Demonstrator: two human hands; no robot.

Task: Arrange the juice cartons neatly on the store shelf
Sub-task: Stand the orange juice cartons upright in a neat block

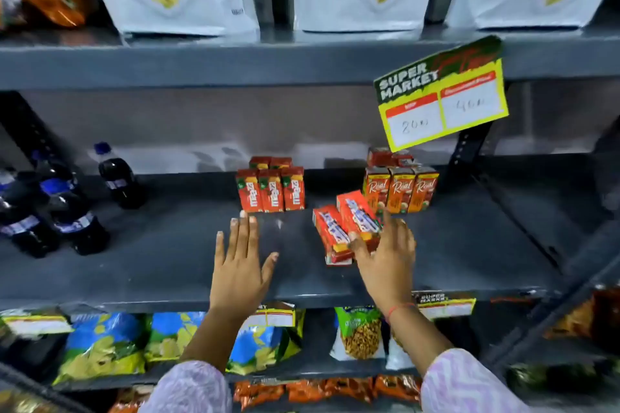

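Your right hand (pixel 385 251) gripped two loose cartons (pixel 345 228), tilted just right of the Maaza row (pixel 271 191), probably to stand them alongside; your left hand (pixel 240 255) lay flat, fingers spread, in front of that row, seemingly bracing.

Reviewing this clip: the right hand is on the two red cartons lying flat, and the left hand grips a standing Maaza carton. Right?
Not quite. In the head view, the left hand is open and grips nothing, short of the Maaza cartons. The right hand is on the two lying red cartons.
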